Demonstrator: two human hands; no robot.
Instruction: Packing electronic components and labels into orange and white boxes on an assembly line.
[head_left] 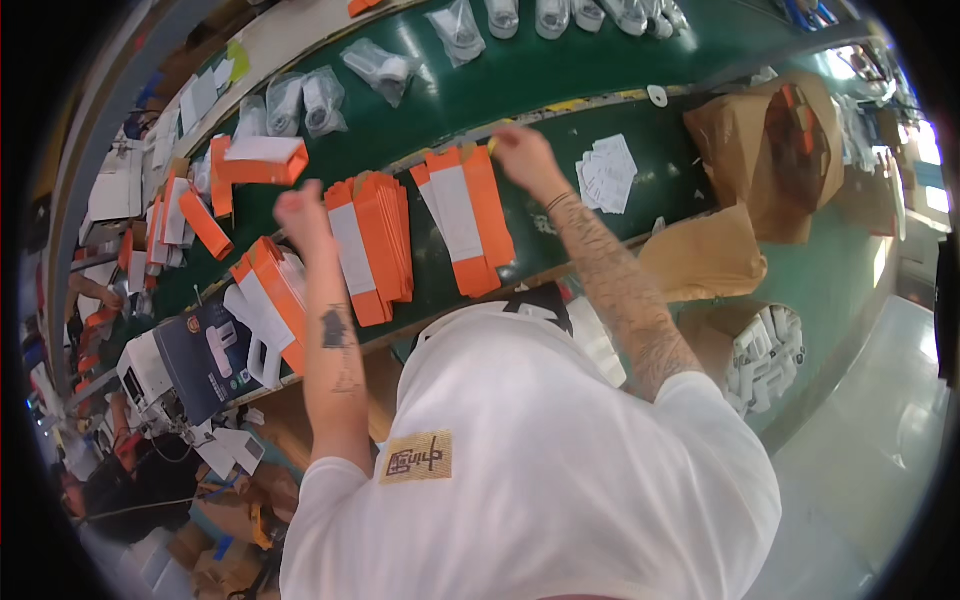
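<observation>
My left hand [302, 212] is raised over the bench, just right of an opened-up orange and white carton [262, 162]. Motion smears its fingers. My right hand [527, 158] is at the top right corner of a stack of flat orange and white cartons [466, 225]. Its fingers are bent together, and a small yellow bit shows at their tips; what they pinch is hidden. Between my forearms lies a thicker stack of flat cartons [370, 245]. Another pile of flat cartons [268, 300] rests left of my left forearm.
Bagged white devices [380, 68] line the green conveyor [560, 75] beyond. White paper slips [607, 175] lie to the right, near a brown paper bag [765, 160]. A box of white parts [768, 355] stands at lower right. A dark printed box [205, 355] sits at left.
</observation>
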